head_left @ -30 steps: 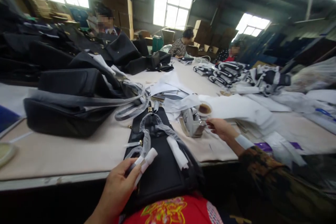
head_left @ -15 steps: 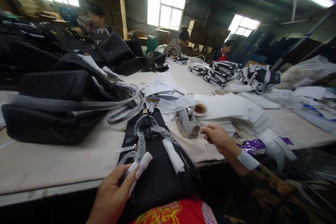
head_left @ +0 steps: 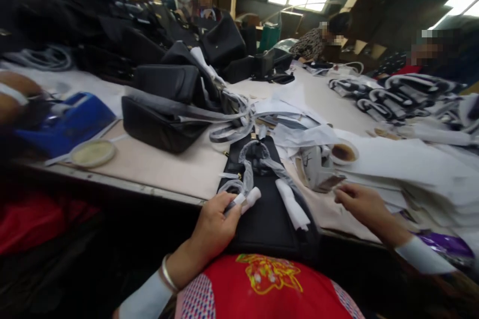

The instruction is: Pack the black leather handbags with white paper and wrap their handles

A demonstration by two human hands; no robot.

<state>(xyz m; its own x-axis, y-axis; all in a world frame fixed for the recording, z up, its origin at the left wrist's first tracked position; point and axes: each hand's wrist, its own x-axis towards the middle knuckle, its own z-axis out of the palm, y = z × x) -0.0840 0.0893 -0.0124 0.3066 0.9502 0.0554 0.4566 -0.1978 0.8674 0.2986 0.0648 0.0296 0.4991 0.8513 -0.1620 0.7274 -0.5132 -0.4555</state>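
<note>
A black bag (head_left: 265,209) lies on the table edge against my lap, its handles wrapped in clear plastic film. My left hand (head_left: 217,222) is closed on a strap (head_left: 249,199) with white wrapping, at the bag's left side. Another white-wrapped strap piece (head_left: 292,204) rests on the right of the bag. My right hand (head_left: 357,204) is closed in a pinch beside the front end of a grey-white tape dispenser (head_left: 314,169); whatever its fingertips hold is too small to make out.
Left of the bag stands another black bag (head_left: 164,124), then a round lid-like dish (head_left: 93,153) and a blue tape dispenser (head_left: 75,122) near another person's arm (head_left: 17,94). White sheets (head_left: 389,159) and a bowl of brown stuff (head_left: 342,153) lie right. Several people work behind.
The view has swung left, bringing the blue dispenser and the neighbouring arm into sight. My left hand still grips the strap; my right hand remains pinched by the grey-white dispenser.
</note>
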